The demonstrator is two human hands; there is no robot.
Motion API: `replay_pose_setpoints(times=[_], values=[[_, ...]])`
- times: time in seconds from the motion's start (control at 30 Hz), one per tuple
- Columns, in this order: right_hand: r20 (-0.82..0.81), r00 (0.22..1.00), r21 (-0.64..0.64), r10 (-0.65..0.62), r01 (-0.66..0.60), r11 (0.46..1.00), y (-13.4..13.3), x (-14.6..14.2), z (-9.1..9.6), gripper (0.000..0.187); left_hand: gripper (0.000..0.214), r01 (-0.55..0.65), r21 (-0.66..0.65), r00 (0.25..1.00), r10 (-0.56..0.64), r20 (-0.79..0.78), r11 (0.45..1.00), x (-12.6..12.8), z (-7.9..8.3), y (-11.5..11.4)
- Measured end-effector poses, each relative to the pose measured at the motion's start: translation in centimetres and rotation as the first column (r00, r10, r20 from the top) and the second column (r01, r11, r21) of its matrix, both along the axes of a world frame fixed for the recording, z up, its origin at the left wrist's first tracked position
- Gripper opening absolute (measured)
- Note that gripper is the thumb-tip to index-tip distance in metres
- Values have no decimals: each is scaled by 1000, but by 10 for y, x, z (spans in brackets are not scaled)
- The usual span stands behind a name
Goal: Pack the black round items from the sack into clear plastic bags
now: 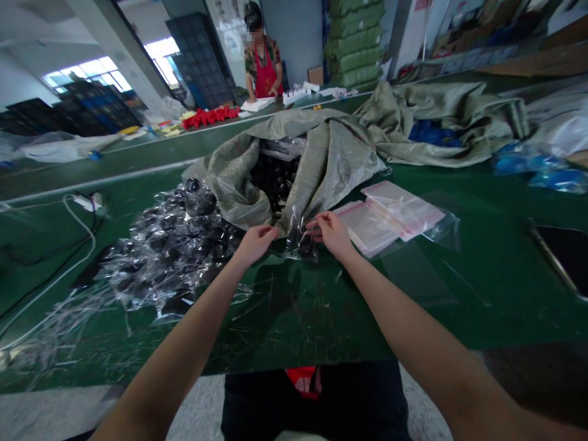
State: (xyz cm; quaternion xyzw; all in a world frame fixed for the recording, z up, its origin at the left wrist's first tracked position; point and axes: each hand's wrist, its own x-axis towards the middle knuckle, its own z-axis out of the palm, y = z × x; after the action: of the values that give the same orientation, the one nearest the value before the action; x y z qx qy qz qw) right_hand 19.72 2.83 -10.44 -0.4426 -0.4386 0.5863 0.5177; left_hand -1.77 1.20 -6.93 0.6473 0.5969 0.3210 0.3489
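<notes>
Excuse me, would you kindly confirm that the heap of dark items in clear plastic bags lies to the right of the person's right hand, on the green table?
Not quite: the heap lies to the left of the person's left hand, not to the right of the person's right hand, as the head view shows. It is on the green table, as you said.

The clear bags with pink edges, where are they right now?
In the head view, the clear plastic bags with pink edges lie in a loose stack on the green table, just right of the person's right hand and in front of the grey woven sack.
</notes>
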Motion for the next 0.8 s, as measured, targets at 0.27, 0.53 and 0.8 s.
replay_pose_setpoints(times=[0.27, 0.53, 0.8], values=[[34, 999, 11, 41, -41, 999, 3, 3, -2, 5, 37, 104, -16, 993, -102, 67, 994, 4, -19, 11], [51, 995, -153, 82, -74, 985, 9, 16, -4, 19, 35, -15, -79, 987, 27, 156, 997, 2, -28, 8], [151, 987, -78, 60, -48, 996, 10, 15, -13, 11, 38, -3, -76, 990, 13, 143, 997, -3, -32, 9]])
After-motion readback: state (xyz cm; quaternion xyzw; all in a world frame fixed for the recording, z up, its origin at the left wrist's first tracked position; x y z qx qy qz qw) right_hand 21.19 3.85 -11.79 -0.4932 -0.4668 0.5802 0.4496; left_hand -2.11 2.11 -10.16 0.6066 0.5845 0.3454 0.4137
